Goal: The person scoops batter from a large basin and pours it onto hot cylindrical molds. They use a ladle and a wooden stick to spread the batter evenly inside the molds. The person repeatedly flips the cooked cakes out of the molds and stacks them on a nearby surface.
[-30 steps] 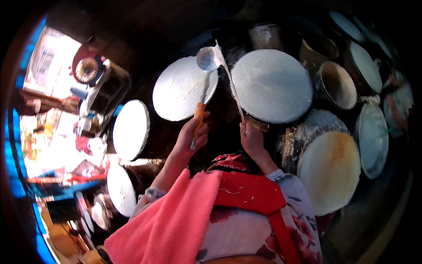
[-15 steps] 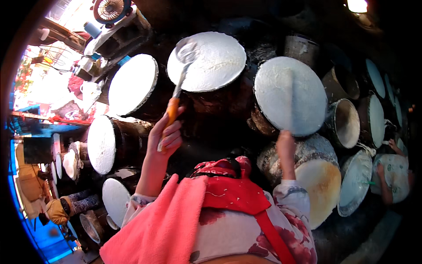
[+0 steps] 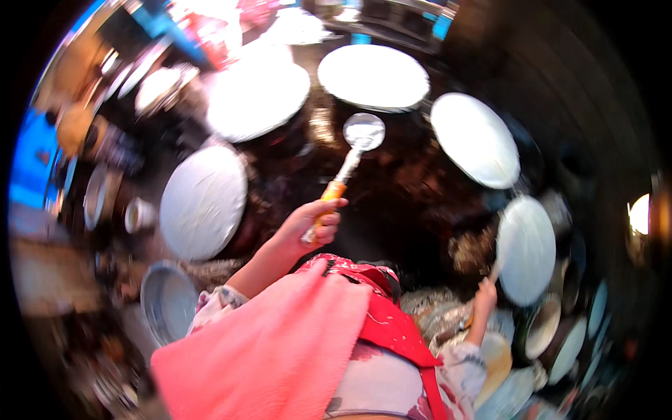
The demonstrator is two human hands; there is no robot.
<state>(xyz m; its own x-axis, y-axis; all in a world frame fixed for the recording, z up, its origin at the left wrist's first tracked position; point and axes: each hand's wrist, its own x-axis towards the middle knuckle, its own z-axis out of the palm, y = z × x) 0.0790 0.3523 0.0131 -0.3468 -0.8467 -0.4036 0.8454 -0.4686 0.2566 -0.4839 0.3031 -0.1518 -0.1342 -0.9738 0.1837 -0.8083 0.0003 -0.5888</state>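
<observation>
My left hand (image 3: 315, 225) grips the orange handle of a metal ladle, whose pale-smeared bowl (image 3: 364, 131) hangs in the middle over dark, grimy ground between round white discs on dark bases. Low at the right, my right hand (image 3: 483, 301) is closed on a thin pale stick (image 3: 495, 271), its far part against or over an upright-looking white disc (image 3: 526, 248); blur hides whether they touch. A pink towel (image 3: 259, 350) and red apron (image 3: 392, 329) cover my front below both hands.
Large white discs lie ahead (image 3: 372, 77), upper left (image 3: 257, 105), left (image 3: 202, 202) and upper right (image 3: 474, 140). A metal basin (image 3: 166, 306) is at lower left. Several pots (image 3: 541, 324) crowd the right. A lit lamp (image 3: 639, 214) glows at the far right edge. The surroundings are motion-blurred.
The view has swung round, shifting the discs. My left hand's ladle has left the upper-left disc for the gap between discs. My right hand, still holding the stick, sits lower and farther right.
</observation>
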